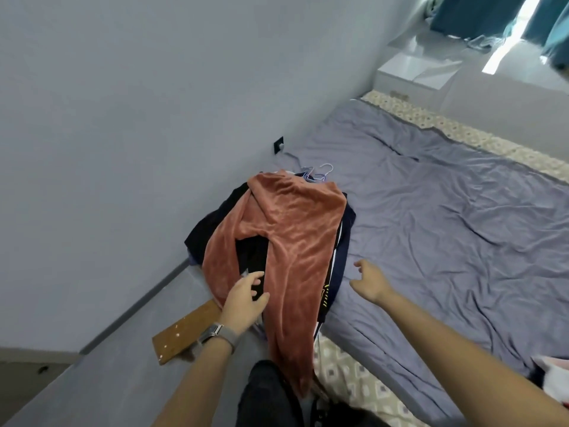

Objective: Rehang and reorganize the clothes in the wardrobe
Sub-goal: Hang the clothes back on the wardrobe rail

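My left fingers lie loosely spread on the dark clothes between the legs of the rust trousers, holding nothing; the right hand hovers open over the bed, just beside the pile. I'd gather both trouser legs together and lift from the waistband, near the hangers at the pile's far end, so the garments beneath don't drag along.
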